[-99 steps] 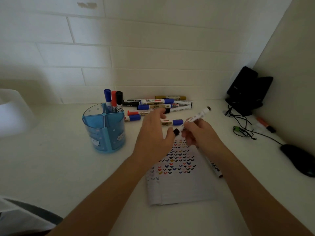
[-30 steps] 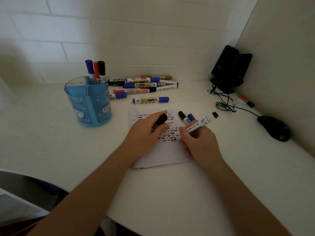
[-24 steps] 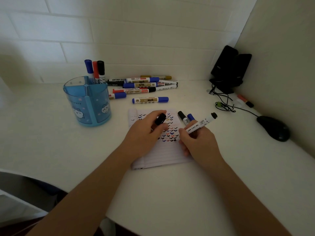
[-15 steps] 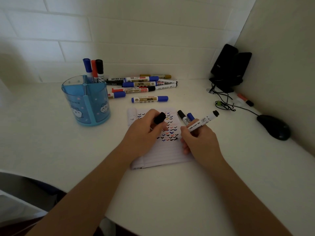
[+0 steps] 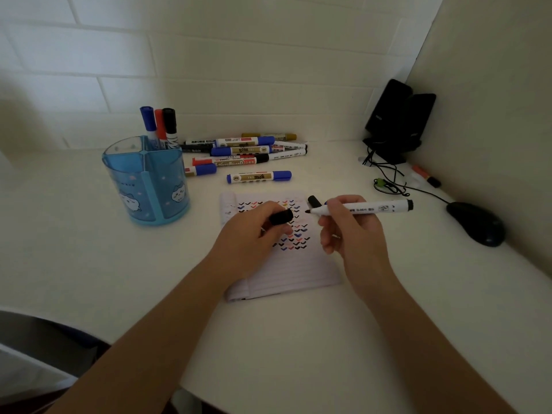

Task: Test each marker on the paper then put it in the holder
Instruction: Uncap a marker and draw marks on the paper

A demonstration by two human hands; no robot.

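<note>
Now marker (image 5: 367, 208) level, off paper (image 5: 286, 273)

right hand (image 5: 349, 234) lifted marker (image 5: 373, 208) off paper (image 5: 292, 273), tip now toward cap (image 5: 281, 217).

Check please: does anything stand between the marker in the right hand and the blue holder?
Yes: the left hand, pinching the black cap, lies over the paper directly between the marker and the holder.

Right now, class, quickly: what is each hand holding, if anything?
Left hand: pinches the black cap.
Right hand: grips the uncapped marker.
</note>
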